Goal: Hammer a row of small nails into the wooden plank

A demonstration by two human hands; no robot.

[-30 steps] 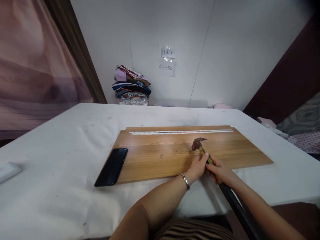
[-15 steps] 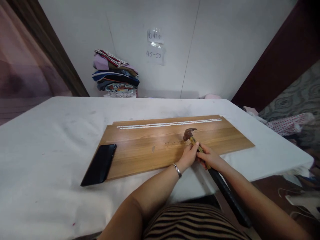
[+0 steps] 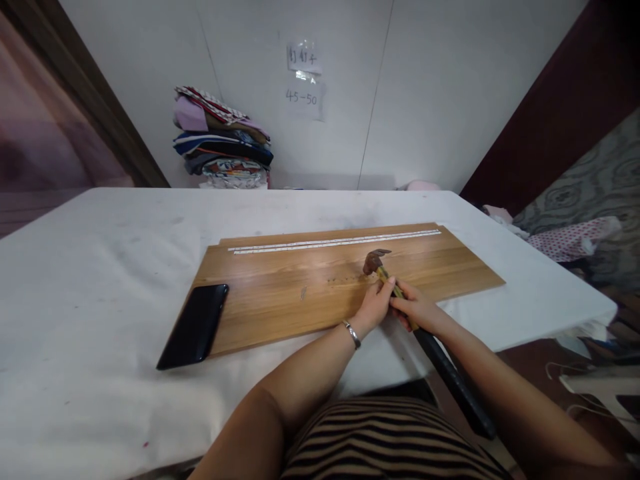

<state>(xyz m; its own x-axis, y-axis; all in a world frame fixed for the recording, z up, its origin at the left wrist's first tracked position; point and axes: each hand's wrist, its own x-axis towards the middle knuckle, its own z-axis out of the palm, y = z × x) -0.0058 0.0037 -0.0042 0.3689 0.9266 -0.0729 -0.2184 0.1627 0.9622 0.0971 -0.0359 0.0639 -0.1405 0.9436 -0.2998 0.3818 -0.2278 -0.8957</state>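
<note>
A claw hammer [image 3: 381, 272] with a rusty head and a black-gripped handle lies low over the wooden board [image 3: 260, 313]. My right hand [image 3: 417, 308] is wrapped round the upper part of its handle. Close beside the head, my left hand [image 3: 376, 303] is closed in a pinch near the board's surface; its fingertips are hidden by the thumb and the hammer. To the left of the hammer head runs a short row of small dark marks or nail heads [image 3: 341, 279]. Thin metal pieces, apparently loose nails [image 3: 303, 293], lie farther left on the board.
Two white measuring strips [image 3: 330, 243] run along the board's far side. A black phone [image 3: 194, 327] rests over its left end. Beneath is a white-covered table [image 3: 100, 300]. Folded cloths [image 3: 223, 143] are stacked at the back, near paper signs [image 3: 304, 97] on the wall.
The whole view has shifted slightly, so everything sits a little higher and further left. Both hands and the hammer keep nearly the same place over the board.
</note>
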